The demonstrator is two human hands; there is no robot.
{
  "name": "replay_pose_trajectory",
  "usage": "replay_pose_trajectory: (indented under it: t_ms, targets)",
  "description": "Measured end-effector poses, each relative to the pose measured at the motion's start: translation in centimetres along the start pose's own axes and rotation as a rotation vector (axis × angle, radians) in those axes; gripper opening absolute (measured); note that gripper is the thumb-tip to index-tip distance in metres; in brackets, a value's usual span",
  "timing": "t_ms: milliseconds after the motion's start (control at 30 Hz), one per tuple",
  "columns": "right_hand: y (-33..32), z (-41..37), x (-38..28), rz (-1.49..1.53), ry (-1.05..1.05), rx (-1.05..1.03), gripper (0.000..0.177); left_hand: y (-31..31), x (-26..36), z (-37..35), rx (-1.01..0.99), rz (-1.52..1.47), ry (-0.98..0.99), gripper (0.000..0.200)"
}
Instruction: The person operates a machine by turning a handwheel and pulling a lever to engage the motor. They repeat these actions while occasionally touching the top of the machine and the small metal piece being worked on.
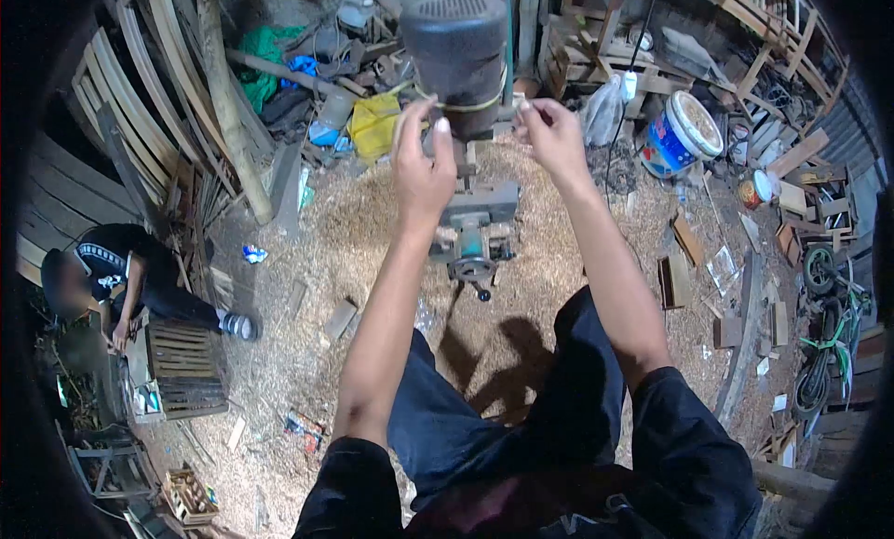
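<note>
A standing machine with a dark, dusty cylindrical motor (pixel 454 60) on top is in front of me. A thin yellowish band runs round the lower part of the motor. My left hand (pixel 424 167) is raised at the motor's lower left, thumb and fingers apart, fingertips close to the band. On the other side, my right hand (pixel 554 143) is closed in a pinch just right of the motor; I cannot tell what is between its fingers. Below both hands sit the machine's grey table (pixel 484 202) and a handwheel (pixel 472 269) with a dark knob.
Wood shavings cover the floor (pixel 279 353). At left, a person (pixel 102 278) sits by a slatted wooden crate (pixel 186 362). Long timber strips (pixel 140 101) lean behind. A yellow sack (pixel 374 128), a white-and-blue bucket (pixel 684 134), wood offcuts and a small bicycle (pixel 824 334) surround the machine.
</note>
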State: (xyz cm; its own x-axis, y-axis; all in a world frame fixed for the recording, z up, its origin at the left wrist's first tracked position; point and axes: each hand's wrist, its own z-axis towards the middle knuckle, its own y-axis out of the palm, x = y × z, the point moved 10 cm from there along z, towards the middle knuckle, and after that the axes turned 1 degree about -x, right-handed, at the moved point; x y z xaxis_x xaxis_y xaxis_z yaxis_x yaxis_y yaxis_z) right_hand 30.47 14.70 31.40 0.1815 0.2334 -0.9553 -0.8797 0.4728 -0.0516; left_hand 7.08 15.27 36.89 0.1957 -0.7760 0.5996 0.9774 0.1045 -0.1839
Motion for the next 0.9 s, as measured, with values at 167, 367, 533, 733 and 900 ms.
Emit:
replay_pose_trajectory:
  t_ms: [167,367,533,733,900]
  targets:
    - [0.0,8.0,-5.8,0.314,-0.142,0.130,0.028,0.8,6.0,8.7,0.174,0.163,0.323,0.045]
    - [0.0,19.0,-0.8,-0.022,-0.104,0.197,0.053,5.6,3.9,12.1,0.007,0.480,0.263,0.052]
    - [3.9,23.7,6.0,0.002,0.053,-0.117,0.087,5.3,4.2,12.1,0.000,0.477,0.256,0.055]
    - [2.5,28.4,-2.0,0.161,-0.034,0.076,0.079,5.4,4.4,12.3,-0.039,0.501,0.235,0.059]
    - [2.4,27.5,-13.5,0.175,-0.021,0.007,0.073,5.3,4.3,12.2,-0.063,0.506,0.214,0.059]
